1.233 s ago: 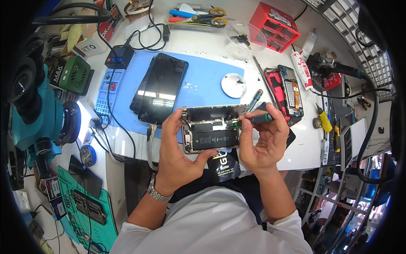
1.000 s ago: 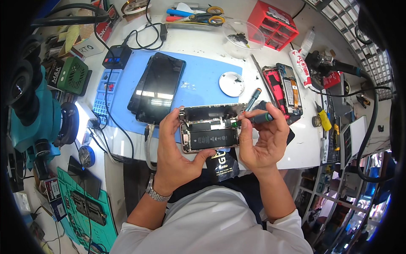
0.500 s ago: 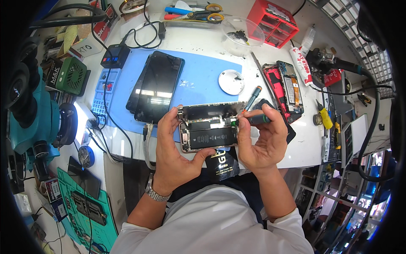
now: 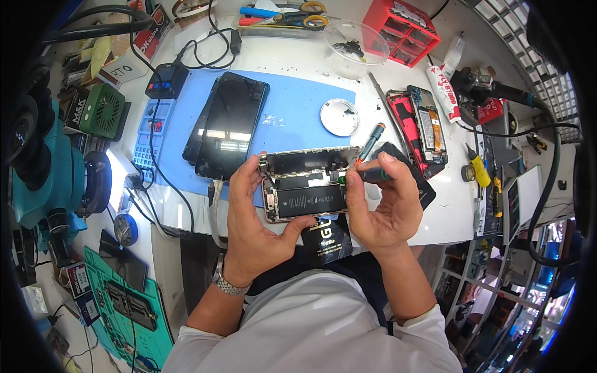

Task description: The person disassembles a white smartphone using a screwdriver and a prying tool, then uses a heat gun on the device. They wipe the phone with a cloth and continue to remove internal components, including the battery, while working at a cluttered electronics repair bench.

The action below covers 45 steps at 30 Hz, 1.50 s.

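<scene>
An opened phone (image 4: 303, 203) is tilted up above the table's front edge, its battery and inner parts bare and its screen half (image 4: 305, 163) folded up along the far side. My left hand (image 4: 256, 233) grips its left end, fingers behind and thumb along the near edge. In my right hand (image 4: 388, 214) a small dark screwdriver with a green band (image 4: 375, 175) is pinched between thumb and fingers. Its tip points at the phone's right end; the fingers hide the exact contact. Just beyond lies a second screwdriver (image 4: 374, 138), blue with an orange band.
A blue mat (image 4: 298, 99) carries stacked dark phones (image 4: 231, 127) and a round white lid (image 4: 339, 117). Right of it lie a disassembled red-framed phone (image 4: 418, 130) and a dark phone part (image 4: 410, 177). A teal microscope (image 4: 53, 161) stands left; a red drawer box (image 4: 401, 32) stands at the back.
The phone has shifted very slightly left and nearer. My right hand has turned the screwdriver's handle a little, its grip otherwise unchanged.
</scene>
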Each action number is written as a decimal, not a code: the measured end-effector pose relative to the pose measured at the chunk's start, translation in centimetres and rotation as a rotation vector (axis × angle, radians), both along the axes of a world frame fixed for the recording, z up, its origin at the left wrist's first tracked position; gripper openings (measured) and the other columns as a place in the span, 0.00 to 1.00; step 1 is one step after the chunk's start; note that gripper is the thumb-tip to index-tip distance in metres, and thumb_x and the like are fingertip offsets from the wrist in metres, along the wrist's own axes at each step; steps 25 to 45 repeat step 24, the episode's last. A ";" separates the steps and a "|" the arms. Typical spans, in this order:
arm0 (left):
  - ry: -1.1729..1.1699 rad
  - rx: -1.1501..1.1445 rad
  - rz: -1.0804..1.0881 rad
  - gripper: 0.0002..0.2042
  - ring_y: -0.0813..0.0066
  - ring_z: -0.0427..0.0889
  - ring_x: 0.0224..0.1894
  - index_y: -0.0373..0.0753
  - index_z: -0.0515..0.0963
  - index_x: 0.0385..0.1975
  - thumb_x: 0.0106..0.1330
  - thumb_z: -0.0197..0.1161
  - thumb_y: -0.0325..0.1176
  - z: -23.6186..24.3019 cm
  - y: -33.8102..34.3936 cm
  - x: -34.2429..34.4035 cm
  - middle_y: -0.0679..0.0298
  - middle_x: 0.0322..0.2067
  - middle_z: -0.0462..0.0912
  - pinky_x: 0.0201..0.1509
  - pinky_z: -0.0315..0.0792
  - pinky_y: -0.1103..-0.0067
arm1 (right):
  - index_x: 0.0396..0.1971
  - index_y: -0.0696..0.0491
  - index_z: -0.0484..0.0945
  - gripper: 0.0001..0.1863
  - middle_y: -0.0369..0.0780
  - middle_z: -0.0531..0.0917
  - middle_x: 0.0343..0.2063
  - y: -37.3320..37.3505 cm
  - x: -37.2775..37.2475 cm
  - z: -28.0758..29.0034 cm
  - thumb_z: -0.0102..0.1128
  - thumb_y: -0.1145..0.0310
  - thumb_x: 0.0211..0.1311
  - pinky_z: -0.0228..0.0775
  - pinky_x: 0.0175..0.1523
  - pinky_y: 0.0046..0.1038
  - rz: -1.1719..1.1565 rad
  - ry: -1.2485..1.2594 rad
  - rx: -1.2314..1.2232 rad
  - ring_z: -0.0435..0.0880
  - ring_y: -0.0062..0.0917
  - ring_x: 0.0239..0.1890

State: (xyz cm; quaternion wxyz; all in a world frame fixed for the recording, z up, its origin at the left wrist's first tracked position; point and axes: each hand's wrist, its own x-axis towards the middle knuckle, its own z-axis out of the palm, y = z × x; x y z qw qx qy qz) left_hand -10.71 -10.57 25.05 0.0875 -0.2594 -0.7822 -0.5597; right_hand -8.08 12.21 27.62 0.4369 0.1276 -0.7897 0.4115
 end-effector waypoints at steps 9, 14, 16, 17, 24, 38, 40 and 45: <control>-0.006 0.001 0.006 0.61 0.49 0.79 0.74 0.28 0.56 0.84 0.57 0.94 0.42 -0.1 0.0 0.0 0.43 0.75 0.69 0.80 0.75 0.59 | 0.69 0.59 0.81 0.34 0.47 0.92 0.45 -0.1 -0.3 0.6 0.79 0.88 0.63 0.85 0.45 0.31 0.111 -0.093 -0.047 0.92 0.34 0.39; -0.018 0.012 0.003 0.61 0.50 0.79 0.74 0.28 0.56 0.84 0.57 0.94 0.41 -0.1 0.0 0.0 0.43 0.75 0.70 0.80 0.75 0.59 | 0.75 0.58 0.74 0.39 0.49 0.90 0.51 -0.8 -0.2 0.0 0.74 0.91 0.65 0.86 0.45 0.31 0.106 -0.126 -0.045 0.91 0.34 0.43; -0.033 0.010 -0.001 0.62 0.51 0.78 0.75 0.28 0.55 0.84 0.56 0.95 0.39 0.0 0.0 0.0 0.44 0.75 0.71 0.82 0.72 0.59 | 0.77 0.56 0.70 0.42 0.51 0.88 0.53 -0.7 -0.1 -0.6 0.72 0.93 0.64 0.87 0.45 0.31 0.100 -0.137 -0.021 0.91 0.35 0.45; -0.042 0.008 -0.003 0.63 0.52 0.78 0.76 0.29 0.54 0.85 0.55 0.95 0.37 0.1 -0.1 0.0 0.44 0.75 0.72 0.83 0.70 0.59 | 0.78 0.55 0.69 0.44 0.51 0.88 0.54 -0.8 0.0 -0.8 0.72 0.94 0.64 0.87 0.45 0.31 0.111 -0.145 -0.030 0.91 0.35 0.46; -0.059 -0.002 -0.004 0.65 0.53 0.77 0.77 0.29 0.52 0.86 0.55 0.96 0.36 0.2 -0.2 0.2 0.45 0.75 0.73 0.84 0.67 0.59 | 0.82 0.51 0.63 0.50 0.54 0.86 0.57 -1.5 0.0 -1.7 0.73 0.93 0.62 0.88 0.44 0.32 0.156 -0.161 -0.056 0.90 0.38 0.45; -0.059 -0.002 -0.004 0.65 0.53 0.77 0.77 0.29 0.52 0.86 0.55 0.96 0.36 0.2 -0.2 0.2 0.45 0.75 0.73 0.84 0.67 0.59 | 0.82 0.51 0.63 0.50 0.54 0.86 0.57 -1.5 0.0 -1.7 0.73 0.93 0.62 0.88 0.44 0.32 0.156 -0.161 -0.056 0.90 0.38 0.45; -0.059 -0.002 -0.004 0.65 0.53 0.77 0.77 0.29 0.52 0.86 0.55 0.96 0.36 0.2 -0.2 0.2 0.45 0.75 0.73 0.84 0.67 0.59 | 0.82 0.51 0.63 0.50 0.54 0.86 0.57 -1.5 0.0 -1.7 0.73 0.93 0.62 0.88 0.44 0.32 0.156 -0.161 -0.056 0.90 0.38 0.45; -0.059 -0.002 -0.004 0.65 0.53 0.77 0.77 0.29 0.52 0.86 0.55 0.96 0.36 0.2 -0.2 0.2 0.45 0.75 0.73 0.84 0.67 0.59 | 0.82 0.51 0.63 0.50 0.54 0.86 0.57 -1.5 0.0 -1.7 0.73 0.93 0.62 0.88 0.44 0.32 0.156 -0.161 -0.056 0.90 0.38 0.45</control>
